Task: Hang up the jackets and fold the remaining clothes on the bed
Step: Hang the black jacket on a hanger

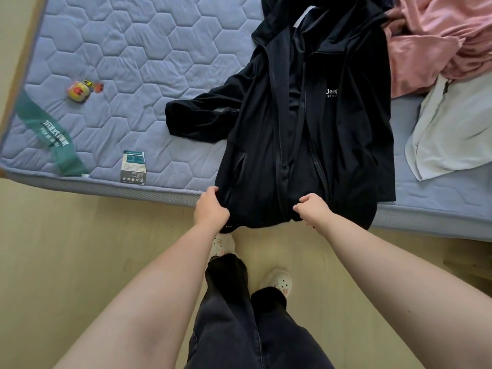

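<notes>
A black hooded zip jacket (314,123) with a white chest logo lies front-up on the blue quilted mattress (133,54), its hem hanging over the near edge. One sleeve is crumpled out to the left. My left hand (211,206) grips the hem at its left corner. My right hand (312,209) pinches the hem near the zip, right of centre. To the right lie a rumpled pink garment (436,41) and a white garment (452,129).
A small yellow and red toy (80,90), a green ribbon label (53,134) and a paper tag (133,166) lie on the mattress's left part. The wooden floor (80,249) is below, with my legs and light clogs (277,282) close to the bed edge.
</notes>
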